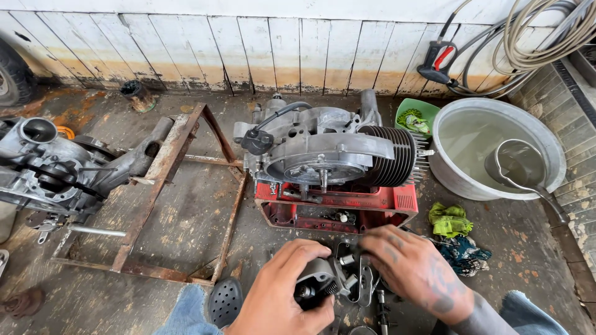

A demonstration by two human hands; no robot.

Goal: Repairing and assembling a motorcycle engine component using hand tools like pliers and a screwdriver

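Left hand (282,291) curled around metal part (323,280); right hand (413,270) fingering it.

I see a silver-grey engine (323,149) on a red tray (372,205); at three o'clock, a yellow-green rag (449,219); at nine, a rust-brown frame (162,167).

The small grey metal engine part (323,279) is mostly covered by the left hand (288,291) and right hand (413,267). A black rubber tyre (11,77) is cut off at the picture's left edge, and the blue denim knees (186,313) at the bottom.
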